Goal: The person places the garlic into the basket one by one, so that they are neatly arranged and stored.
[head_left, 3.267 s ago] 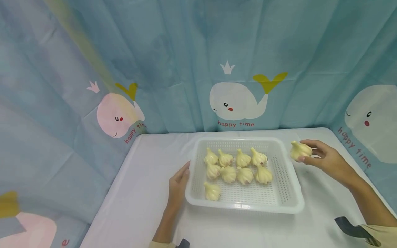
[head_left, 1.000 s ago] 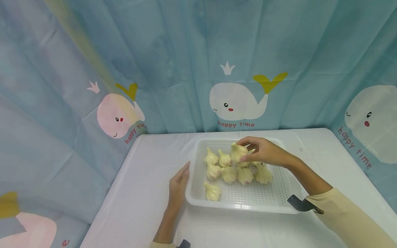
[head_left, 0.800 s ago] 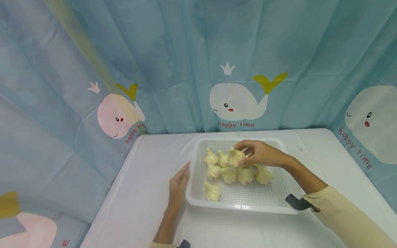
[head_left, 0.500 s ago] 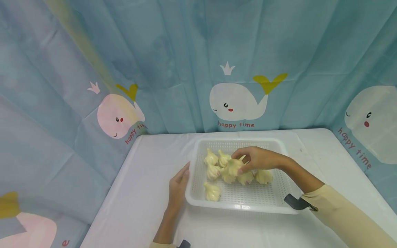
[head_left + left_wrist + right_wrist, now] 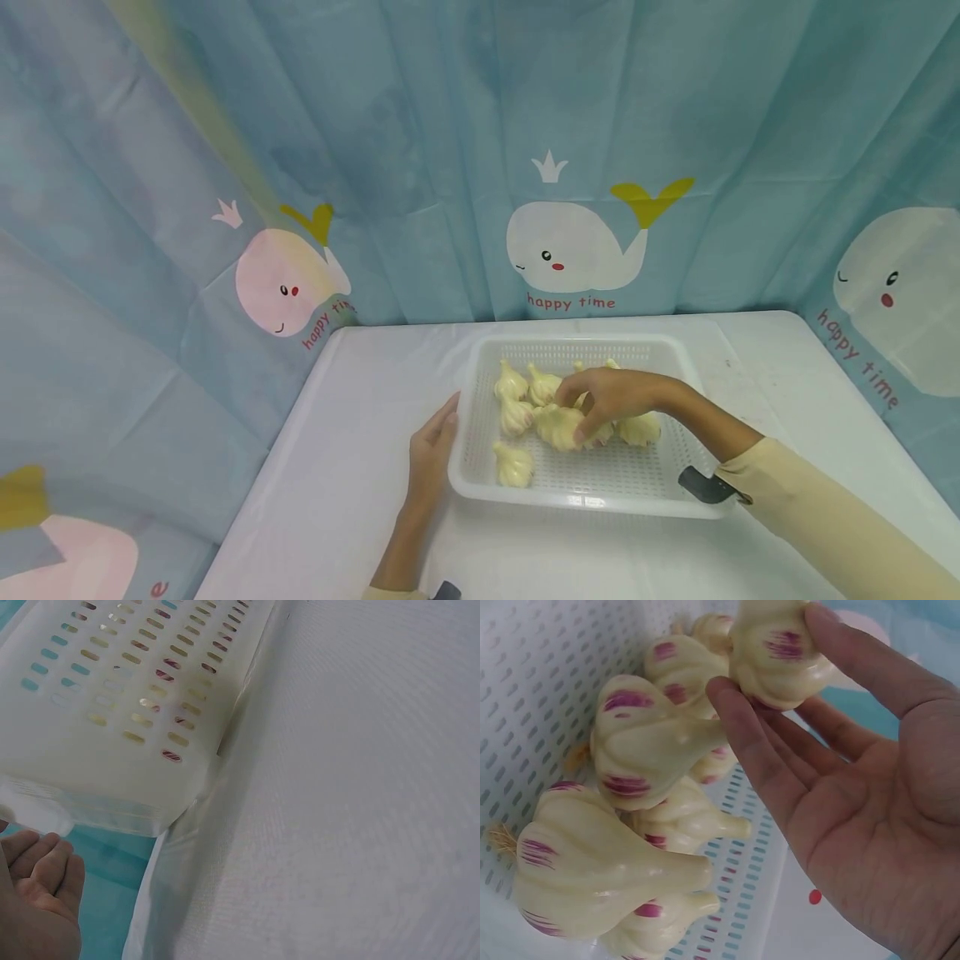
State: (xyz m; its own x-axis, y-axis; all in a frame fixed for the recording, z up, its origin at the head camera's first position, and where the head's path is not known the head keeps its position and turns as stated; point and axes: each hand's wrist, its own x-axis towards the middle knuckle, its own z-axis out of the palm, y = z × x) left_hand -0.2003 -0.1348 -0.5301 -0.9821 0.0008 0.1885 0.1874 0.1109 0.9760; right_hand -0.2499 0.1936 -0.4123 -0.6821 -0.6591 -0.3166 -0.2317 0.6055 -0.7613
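A white perforated plastic basket [image 5: 585, 502] stands on the table with several pale garlic bulbs in it. My right hand [image 5: 611, 393] reaches into the basket and pinches one garlic bulb [image 5: 557, 427] between thumb and fingers, low among the others. In the right wrist view, that bulb [image 5: 776, 656] shows purple streaks, and my right hand [image 5: 862, 772] holds it above the loose bulbs. My left hand [image 5: 429, 454] rests along the basket's left side with its fingers extended. In the left wrist view, the fingers of my left hand [image 5: 45, 892] lie at the basket rim [image 5: 82, 814].
A single garlic bulb [image 5: 513, 464] sits apart near the basket's front left. Other bulbs [image 5: 512, 382] stand in rows behind it, some hidden by the right hand. White cloth [image 5: 360, 417] covers the table. A blue whale-print curtain [image 5: 420, 167] hangs behind and at the sides.
My right hand has brought the garlic bulb from right of the basket leftward over it, then lowered it toward the front row. My left hand has stayed at the basket's side.
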